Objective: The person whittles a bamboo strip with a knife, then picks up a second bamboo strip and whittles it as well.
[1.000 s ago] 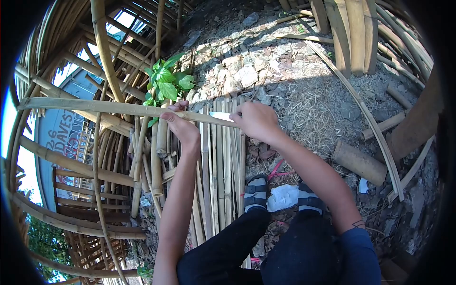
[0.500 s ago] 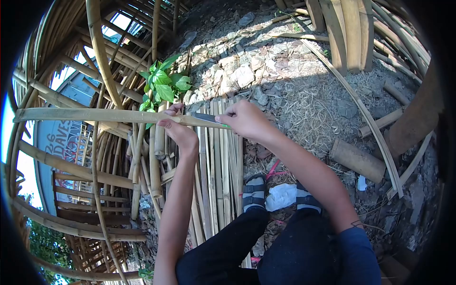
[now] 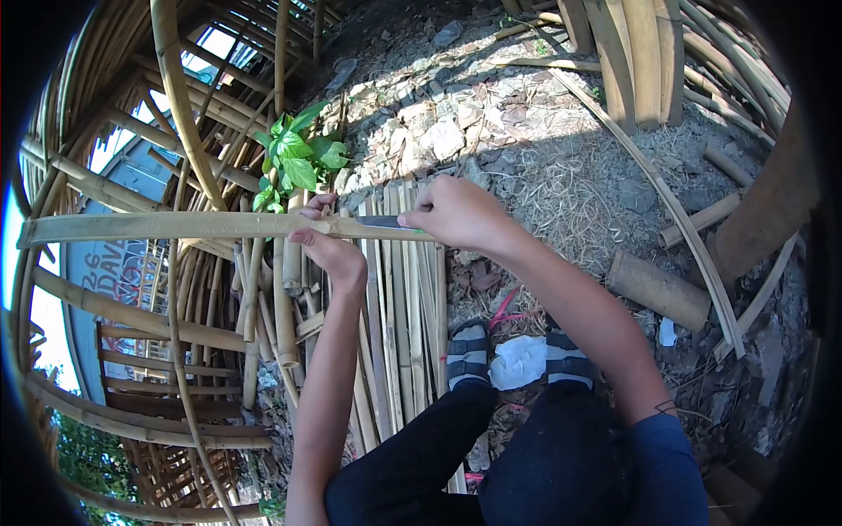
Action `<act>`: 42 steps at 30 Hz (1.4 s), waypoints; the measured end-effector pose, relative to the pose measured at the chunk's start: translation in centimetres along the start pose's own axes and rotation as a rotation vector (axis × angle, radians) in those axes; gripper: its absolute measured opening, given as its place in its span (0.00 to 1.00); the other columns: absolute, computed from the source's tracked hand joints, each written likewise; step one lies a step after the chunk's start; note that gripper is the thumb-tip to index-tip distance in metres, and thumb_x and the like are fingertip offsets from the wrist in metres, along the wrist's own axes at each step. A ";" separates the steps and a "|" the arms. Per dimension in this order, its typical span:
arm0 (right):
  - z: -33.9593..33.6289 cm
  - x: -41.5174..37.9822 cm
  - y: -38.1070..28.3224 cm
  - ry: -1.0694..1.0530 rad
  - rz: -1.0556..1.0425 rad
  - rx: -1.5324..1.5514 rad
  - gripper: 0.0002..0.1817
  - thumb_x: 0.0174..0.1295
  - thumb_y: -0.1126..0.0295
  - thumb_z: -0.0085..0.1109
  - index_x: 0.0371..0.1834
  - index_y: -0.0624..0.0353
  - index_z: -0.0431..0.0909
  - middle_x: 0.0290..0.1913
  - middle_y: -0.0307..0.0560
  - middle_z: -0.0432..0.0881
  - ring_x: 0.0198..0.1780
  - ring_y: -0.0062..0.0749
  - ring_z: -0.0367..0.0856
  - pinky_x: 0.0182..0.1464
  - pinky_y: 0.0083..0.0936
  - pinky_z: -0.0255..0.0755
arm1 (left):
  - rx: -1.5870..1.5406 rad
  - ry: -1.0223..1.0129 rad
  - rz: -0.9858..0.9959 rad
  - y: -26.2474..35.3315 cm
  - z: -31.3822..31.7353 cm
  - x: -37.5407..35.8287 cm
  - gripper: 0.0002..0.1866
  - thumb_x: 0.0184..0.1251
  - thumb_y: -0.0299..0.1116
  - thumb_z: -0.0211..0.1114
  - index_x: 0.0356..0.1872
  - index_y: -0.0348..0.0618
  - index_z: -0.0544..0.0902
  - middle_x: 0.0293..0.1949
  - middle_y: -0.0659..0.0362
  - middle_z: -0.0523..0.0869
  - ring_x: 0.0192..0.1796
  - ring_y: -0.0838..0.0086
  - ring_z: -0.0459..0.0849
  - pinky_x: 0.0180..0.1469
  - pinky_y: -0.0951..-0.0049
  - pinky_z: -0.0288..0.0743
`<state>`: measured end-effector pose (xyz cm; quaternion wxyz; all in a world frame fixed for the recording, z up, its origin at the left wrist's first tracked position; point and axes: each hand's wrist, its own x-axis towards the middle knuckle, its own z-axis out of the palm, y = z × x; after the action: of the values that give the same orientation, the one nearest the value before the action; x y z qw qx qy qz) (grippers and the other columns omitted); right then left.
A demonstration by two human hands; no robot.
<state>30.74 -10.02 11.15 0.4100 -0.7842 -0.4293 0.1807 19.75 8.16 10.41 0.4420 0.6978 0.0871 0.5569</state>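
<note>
A long split bamboo strip (image 3: 175, 226) runs level across the left half of the head view, its right end reaching my right hand. My left hand (image 3: 329, 241) is closed around the strip, thumb below and fingers above. A knife (image 3: 379, 222) with a dark blade lies along the strip, pointing left toward my left hand. My right hand (image 3: 452, 215) is closed on the knife's handle, of which only a bit of green shows. Below both hands, several cut bamboo slats (image 3: 403, 324) lie side by side on the ground.
A leafy green plant (image 3: 294, 158) grows beyond my left hand. Bamboo framework (image 3: 132, 316) fills the left side. At right lie a cut bamboo tube (image 3: 660, 291) and a long curved strip (image 3: 667, 197). Shavings (image 3: 570, 210) cover the ground; white paper (image 3: 517, 362) lies between my sandalled feet.
The bamboo strip's left end has dropped and shifted slightly left. Both hands keep their grip, and the knife stays against the strip in nearly the same place.
</note>
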 end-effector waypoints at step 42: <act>0.4 -2.6 -1.3 0.062 -0.024 0.027 0.16 0.67 0.54 0.59 0.39 0.52 0.90 0.28 0.54 0.87 0.33 0.48 0.87 0.39 0.45 0.78 | -0.092 -0.095 0.053 -0.3 0.3 0.6 0.38 0.74 0.70 0.24 0.42 0.43 0.67 0.48 0.48 0.78 0.57 0.61 0.77 0.68 0.56 0.62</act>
<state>28.31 -11.57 11.78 0.4358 -0.7787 -0.4230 0.1572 20.31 8.58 10.67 0.4622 0.7044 0.0217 0.5382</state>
